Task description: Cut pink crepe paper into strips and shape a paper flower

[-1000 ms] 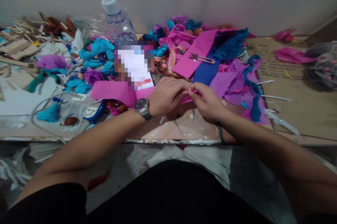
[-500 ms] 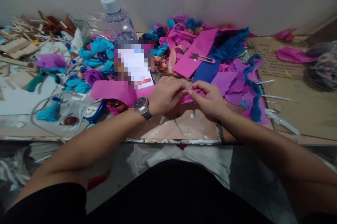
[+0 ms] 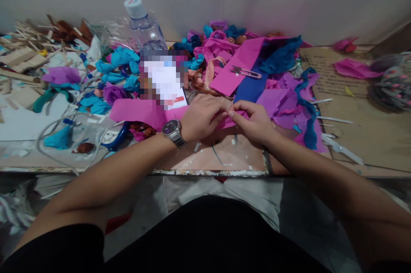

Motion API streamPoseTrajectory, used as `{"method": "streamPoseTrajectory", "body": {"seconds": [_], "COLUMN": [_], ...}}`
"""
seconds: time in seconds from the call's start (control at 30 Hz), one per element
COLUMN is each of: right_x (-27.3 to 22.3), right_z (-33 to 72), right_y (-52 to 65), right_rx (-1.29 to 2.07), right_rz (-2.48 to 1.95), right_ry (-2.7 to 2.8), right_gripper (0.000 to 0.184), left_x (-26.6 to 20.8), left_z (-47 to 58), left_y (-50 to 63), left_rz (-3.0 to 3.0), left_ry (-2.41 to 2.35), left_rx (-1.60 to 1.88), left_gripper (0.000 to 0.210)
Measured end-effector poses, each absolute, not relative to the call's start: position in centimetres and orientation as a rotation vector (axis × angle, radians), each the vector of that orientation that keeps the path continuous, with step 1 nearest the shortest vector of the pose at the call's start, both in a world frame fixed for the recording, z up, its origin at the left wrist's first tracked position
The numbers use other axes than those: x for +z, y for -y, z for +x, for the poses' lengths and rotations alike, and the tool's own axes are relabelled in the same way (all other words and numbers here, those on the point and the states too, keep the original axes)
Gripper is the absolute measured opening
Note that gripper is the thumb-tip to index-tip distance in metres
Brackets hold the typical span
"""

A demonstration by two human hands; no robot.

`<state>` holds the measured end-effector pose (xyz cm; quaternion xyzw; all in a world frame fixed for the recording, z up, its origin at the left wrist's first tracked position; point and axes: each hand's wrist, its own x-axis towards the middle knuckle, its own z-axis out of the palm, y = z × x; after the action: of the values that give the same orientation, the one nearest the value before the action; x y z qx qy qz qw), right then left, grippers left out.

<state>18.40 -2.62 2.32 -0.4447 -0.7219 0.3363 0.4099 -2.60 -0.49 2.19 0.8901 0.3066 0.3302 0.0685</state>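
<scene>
My left hand (image 3: 205, 115), with a watch (image 3: 173, 132) on its wrist, and my right hand (image 3: 252, 120) meet fingertip to fingertip over the front of the table. Both are closed in a pinch on a piece of pink crepe paper (image 3: 226, 123), which shows below and between the fingers; its pinched edge is hidden. Behind the hands, small thread snips (image 3: 246, 72) lie across a folded pink paper strip (image 3: 228, 81) and a dark blue one (image 3: 249, 89). Left of my left hand lies another pink sheet (image 3: 138, 112), partly under a blurred-out phone (image 3: 180, 101).
A capped clear bottle (image 3: 146, 29) stands behind the phone. Crumpled blue and purple paper, wood sticks (image 3: 28, 35) and a white cable (image 3: 40, 136) clutter the left. Purple paper (image 3: 279, 104), a white plastic piece (image 3: 345, 151) and cardboard (image 3: 362, 123) lie to the right.
The hands keep the same pinch in nearly the same place, with only a tiny shift of the fingers. The whole view has moved very slightly.
</scene>
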Motion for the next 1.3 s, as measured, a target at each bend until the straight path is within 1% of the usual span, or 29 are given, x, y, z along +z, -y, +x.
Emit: {"method": "streamPoseTrajectory", "body": {"seconds": [0.23, 0.37, 0.6, 1.17, 1.3], "right_x": [2.1, 2.1, 2.5, 2.5, 2.7], "right_z": [18.3, 18.3, 18.1, 18.6, 18.7], "right_y": [2.5, 2.5, 2.7, 2.5, 2.4], "right_rx": [0.874, 0.823, 0.724, 0.646, 0.664], "right_rz": [-1.07, -1.068, -1.005, -1.05, -1.049], "right_ry": [1.785, 1.806, 1.914, 1.908, 1.878], "right_gripper": [0.017, 0.014, 0.016, 0.009, 0.01], "left_x": [2.4, 2.6, 3.0, 3.2, 3.4], "left_z": [-2.7, -2.8, -2.9, -3.3, -3.8], "left_y": [0.6, 0.7, 1.0, 0.5, 0.0], "left_rz": [2.655, 2.626, 2.564, 2.391, 2.286], "left_ry": [-0.921, -0.885, -0.842, -0.841, -0.909], "left_rx": [0.998, 0.958, 1.011, 1.028, 1.008], "left_gripper": [0.03, 0.028, 0.019, 0.019, 0.022]}}
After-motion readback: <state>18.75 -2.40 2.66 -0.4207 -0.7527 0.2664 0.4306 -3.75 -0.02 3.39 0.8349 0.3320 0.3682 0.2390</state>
